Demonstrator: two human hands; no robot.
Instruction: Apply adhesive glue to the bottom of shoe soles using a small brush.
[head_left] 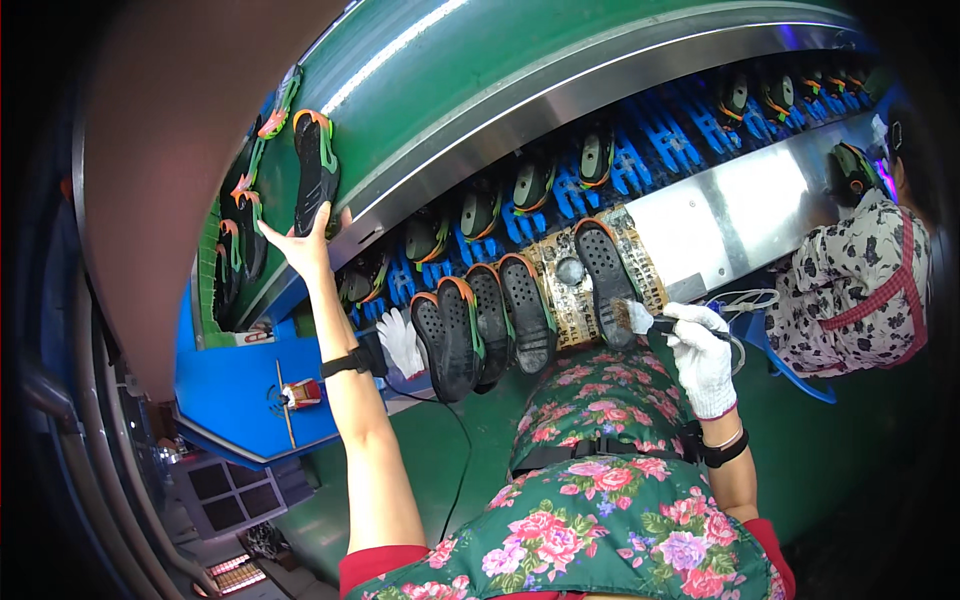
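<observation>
My left hand [305,245], bare, reaches to the green belt. Its fingers are at the near end of a black shoe sole [314,165] with an orange and green rim; part of the grip is hidden. In my right hand [700,355], in a white knit glove, is a brush [640,318] with a dark handle. Its bristles touch the near end of a perforated black sole [600,260] lying on a worn, taped ledge [572,300]. Left of that, several similar soles [525,300] lie side by side, overhanging the ledge towards me.
A round tin [570,271] stands on the ledge. Behind it, a blue-slatted conveyor [630,170] carries more soles. Other soles [245,215] lie at the belt's left end. A white glove [400,343] hangs nearby, above a dark cable. A co-worker [850,290] sits at right.
</observation>
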